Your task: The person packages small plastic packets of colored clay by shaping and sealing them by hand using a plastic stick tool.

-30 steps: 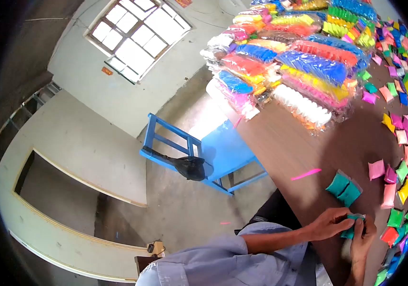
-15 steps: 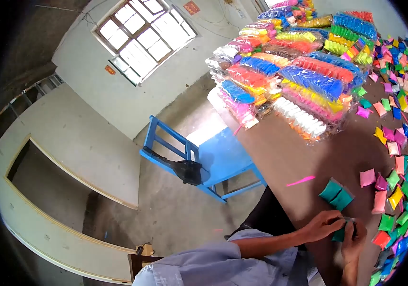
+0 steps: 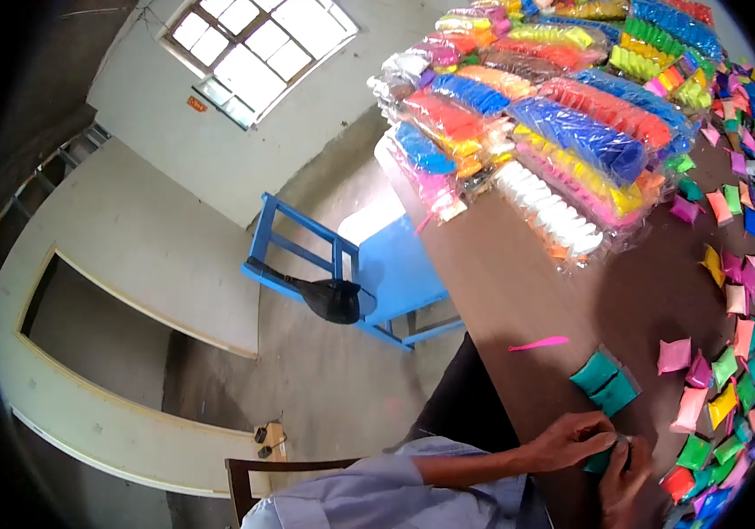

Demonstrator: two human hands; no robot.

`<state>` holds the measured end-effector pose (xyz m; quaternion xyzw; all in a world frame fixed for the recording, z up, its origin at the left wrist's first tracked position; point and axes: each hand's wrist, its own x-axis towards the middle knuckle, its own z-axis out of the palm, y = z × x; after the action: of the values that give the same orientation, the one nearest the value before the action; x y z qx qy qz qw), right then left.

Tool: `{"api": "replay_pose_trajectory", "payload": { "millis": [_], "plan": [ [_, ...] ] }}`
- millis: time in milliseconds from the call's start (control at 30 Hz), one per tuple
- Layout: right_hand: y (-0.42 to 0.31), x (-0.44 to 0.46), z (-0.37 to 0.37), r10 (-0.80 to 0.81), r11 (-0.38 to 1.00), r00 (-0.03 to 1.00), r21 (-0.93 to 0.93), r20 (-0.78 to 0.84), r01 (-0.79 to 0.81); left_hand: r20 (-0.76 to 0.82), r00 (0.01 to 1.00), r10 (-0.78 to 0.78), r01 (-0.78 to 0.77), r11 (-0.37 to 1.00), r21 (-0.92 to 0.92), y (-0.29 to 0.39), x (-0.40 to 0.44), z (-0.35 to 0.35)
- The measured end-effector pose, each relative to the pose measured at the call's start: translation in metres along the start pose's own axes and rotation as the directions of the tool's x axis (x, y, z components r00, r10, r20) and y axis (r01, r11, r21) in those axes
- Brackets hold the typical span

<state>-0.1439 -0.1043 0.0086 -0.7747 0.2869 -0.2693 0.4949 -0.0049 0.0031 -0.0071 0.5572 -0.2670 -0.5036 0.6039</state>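
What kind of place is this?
Probably a small workshop or packing room: clear bags with colourful contents lie stacked on a brown table, many loose little packets are spread alongside, and the floor looks like bare concrete.

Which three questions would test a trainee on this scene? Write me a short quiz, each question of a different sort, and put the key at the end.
1. True or false: the black bag hangs on the back of the blue chair.

2. Multiple choice: which colour mostly fills the wrapped bundle nearest the pink strip?
A. green
B. blue
C. white

3. Fill in the blank: the two packets lying side by side just beyond the left hand are ____ in colour.

Key: 1. true; 2. C; 3. teal
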Motion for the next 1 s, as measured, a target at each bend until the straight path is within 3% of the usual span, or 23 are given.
{"api": "replay_pose_trajectory", "payload": {
  "millis": [67, 167, 233, 300, 433, 467, 600, 833, 1000],
  "plan": [
    [0.007, -0.001, -0.004, -0.066, 0.995, 0.997, -0.071, 0.045, 0.069, 0.012, 0.999, 0.052, -0.053, 0.989, 0.141, 0.013, -0.001, 0.000],
    [0.008, 0.001, 0.001, -0.115, 0.989, 0.993, -0.093, -0.013, 0.113, -0.026, 0.993, 0.114, -0.109, 0.983, 0.149, 0.005, -0.001, 0.000],
    [0.001, 0.003, -0.001, -0.035, 0.997, 0.996, -0.063, 0.077, 0.040, -0.041, 0.999, 0.022, -0.018, 0.995, 0.095, 0.012, -0.002, 0.001],
    [-0.006, 0.005, 0.003, 0.010, 0.998, 1.000, -0.057, 0.011, -0.009, -0.069, 0.987, 0.143, -0.120, 0.956, 0.267, 0.014, -0.002, 0.000],
    [-0.002, 0.002, 0.001, 0.018, 0.994, 0.999, -0.112, 0.035, -0.014, -0.102, 0.986, 0.129, -0.100, 0.964, 0.246, 0.018, -0.003, 0.004],
    [0.002, 0.000, -0.001, 0.042, 0.993, 0.998, -0.111, 0.052, -0.036, -0.106, 0.964, 0.242, -0.194, 0.921, 0.339, 0.009, -0.001, 0.003],
    [0.002, 0.003, 0.004, -0.065, 0.990, 0.998, -0.125, 0.014, 0.067, -0.129, 0.959, 0.252, -0.201, 0.927, 0.316, 0.009, -0.003, 0.004],
    [-0.002, 0.004, 0.003, -0.010, 0.993, 0.999, -0.116, 0.037, 0.014, -0.151, 0.920, 0.362, -0.290, 0.887, 0.358, 0.007, -0.003, 0.008],
    [0.001, 0.003, 0.008, -0.056, 0.988, 0.998, -0.145, -0.014, 0.053, -0.143, 0.892, 0.429, -0.349, 0.854, 0.387, 0.000, -0.001, 0.007]
  ]
}}
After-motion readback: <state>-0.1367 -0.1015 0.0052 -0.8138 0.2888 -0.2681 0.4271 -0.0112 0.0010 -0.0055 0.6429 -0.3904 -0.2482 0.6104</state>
